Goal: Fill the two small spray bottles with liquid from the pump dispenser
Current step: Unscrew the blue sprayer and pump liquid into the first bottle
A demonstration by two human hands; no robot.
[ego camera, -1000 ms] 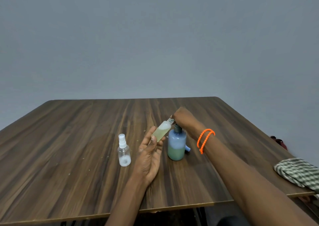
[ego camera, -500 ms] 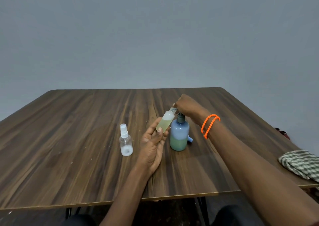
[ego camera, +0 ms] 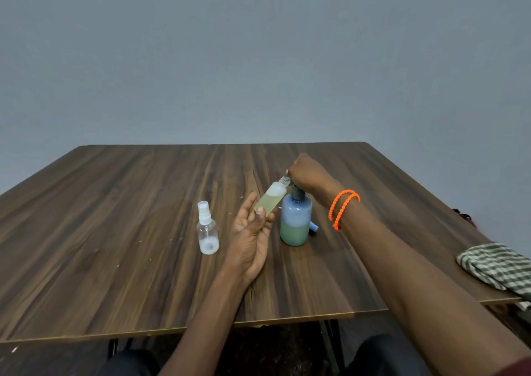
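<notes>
Little has moved: left hand (ego camera: 251, 236) pinches the tilted spray bottle (ego camera: 270, 198); right hand (ego camera: 307, 174) seemingly curls over the pump dispenser (ego camera: 296, 220).

Wood, plastic and cloth

The tabletop (ego camera: 115, 232) is smooth dark wood; both small bottles (ego camera: 207, 233) (ego camera: 271, 200) are clear plastic; the right-side cloth (ego camera: 497, 266) looks soft.

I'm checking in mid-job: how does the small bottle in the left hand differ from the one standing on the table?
The held spray bottle is tilted, its open neck at the pump dispenser spout; the standing spray bottle is upright on the table. The held one has no cap; the standing one wears its white spray cap. The held one is mostly full of yellowish liquid; the standing one looks nearly empty. Both are small, clear plastic bottles.
</notes>
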